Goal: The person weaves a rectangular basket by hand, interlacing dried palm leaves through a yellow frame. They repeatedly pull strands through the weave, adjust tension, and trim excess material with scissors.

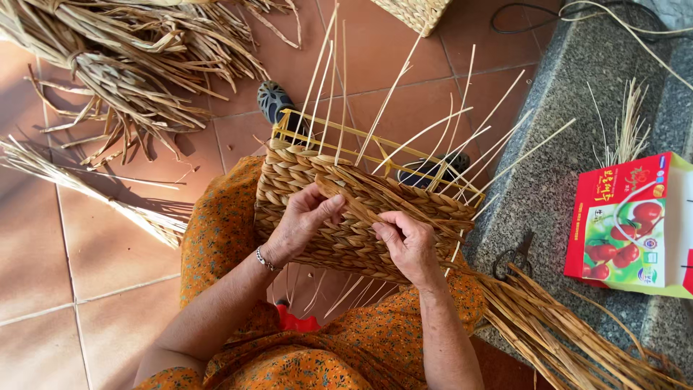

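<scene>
A half-woven basket of braided straw rests on my lap, with several thin upright stakes fanning out of its yellow frame. My left hand presses on the woven wall and pinches a flat straw strand near the top row. My right hand holds the same strand lower down against the weave. I wear an orange patterned dress, and a bracelet is on my left wrist.
Bundles of dried straw lie on the tiled floor at top left, and more straw trails to the lower right. A red fruit box and scissors sit on a grey stone ledge. Two shoes show beyond the basket.
</scene>
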A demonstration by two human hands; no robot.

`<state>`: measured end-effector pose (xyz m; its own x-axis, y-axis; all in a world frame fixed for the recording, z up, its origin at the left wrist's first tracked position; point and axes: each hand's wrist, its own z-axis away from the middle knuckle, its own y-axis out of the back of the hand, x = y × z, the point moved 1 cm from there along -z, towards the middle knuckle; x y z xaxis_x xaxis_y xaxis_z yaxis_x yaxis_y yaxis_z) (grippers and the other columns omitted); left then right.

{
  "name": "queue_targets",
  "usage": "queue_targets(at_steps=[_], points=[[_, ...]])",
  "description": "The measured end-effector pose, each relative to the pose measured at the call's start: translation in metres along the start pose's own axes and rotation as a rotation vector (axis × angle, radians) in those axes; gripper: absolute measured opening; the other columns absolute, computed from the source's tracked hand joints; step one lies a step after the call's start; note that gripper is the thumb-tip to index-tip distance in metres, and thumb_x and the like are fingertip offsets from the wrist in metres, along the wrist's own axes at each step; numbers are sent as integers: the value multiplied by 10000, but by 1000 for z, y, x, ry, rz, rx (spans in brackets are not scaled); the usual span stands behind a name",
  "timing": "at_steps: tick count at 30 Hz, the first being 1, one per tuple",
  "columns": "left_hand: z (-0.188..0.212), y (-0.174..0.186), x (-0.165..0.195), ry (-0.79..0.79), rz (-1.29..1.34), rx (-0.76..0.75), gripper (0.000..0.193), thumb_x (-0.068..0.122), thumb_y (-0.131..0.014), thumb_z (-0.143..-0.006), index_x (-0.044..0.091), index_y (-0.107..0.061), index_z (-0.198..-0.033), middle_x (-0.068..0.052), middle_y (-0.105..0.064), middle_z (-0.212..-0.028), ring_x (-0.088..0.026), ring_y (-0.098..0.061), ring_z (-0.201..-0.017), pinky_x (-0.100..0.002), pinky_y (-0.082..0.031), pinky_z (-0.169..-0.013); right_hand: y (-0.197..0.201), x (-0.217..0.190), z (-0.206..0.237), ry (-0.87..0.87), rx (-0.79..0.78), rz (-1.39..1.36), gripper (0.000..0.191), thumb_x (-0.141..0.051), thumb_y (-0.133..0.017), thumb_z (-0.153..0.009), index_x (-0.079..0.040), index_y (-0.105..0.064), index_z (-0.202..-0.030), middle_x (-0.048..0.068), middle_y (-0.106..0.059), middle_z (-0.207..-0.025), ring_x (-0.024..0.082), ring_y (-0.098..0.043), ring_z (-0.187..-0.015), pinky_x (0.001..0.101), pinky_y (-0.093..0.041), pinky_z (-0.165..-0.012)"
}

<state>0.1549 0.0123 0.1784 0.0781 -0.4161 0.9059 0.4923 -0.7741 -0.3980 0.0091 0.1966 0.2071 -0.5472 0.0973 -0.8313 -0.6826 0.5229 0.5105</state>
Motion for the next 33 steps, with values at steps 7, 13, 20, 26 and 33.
queue_targets(at_steps=[7,13,20,26,33], points=[[-2,28,-4,-159,34,238,217,206,-691,-1018,40,-612,-903,-20,-700,-781,-92,-637,-670,-265,-551,-615,-1,-11,-8,-30,-69,31,187,-135,-689,-966,-23,-711,-1115,74,-759,-827,125,-735,-677,245,-601,-511],[-3,34,11,-205,336,229,141,182,-644,-1079,45,-632,-1045,-22,-651,-867,-101,-571,-741,-261,-498,-701,8,-27,-11,71,66,182,129,-149,-714,-986,-20,-717,-987,64,-709,-736,137,-652,-592,292,-501,-515],[20,6,73,-953,-1107,560,594,294,-788,-829,74,-489,-1292,-174,-599,-1165,-237,-525,-1175,-427,-481,-944,16,-43,-20,172,10,491,160,-133,-783,-887,-68,-767,-1033,36,-701,-822,191,-599,-782,383,-453,-736],[6,-42,30,-569,-1312,-183,292,322,-711,-971,88,-676,-1141,-67,-715,-872,-185,-666,-859,-409,-533,-814,6,-29,7,349,299,674,252,-212,-805,-856,-107,-736,-1074,63,-692,-944,239,-577,-955,431,-431,-930],[10,-26,-26,4,-661,-238,199,241,-662,-945,62,-751,-954,-1,-697,-628,-67,-626,-514,-294,-517,-476,1,18,61,-641,265,-377,379,-370,-472,-1000,-132,-709,-1176,62,-791,-967,166,-627,-656,341,-527,-583]])
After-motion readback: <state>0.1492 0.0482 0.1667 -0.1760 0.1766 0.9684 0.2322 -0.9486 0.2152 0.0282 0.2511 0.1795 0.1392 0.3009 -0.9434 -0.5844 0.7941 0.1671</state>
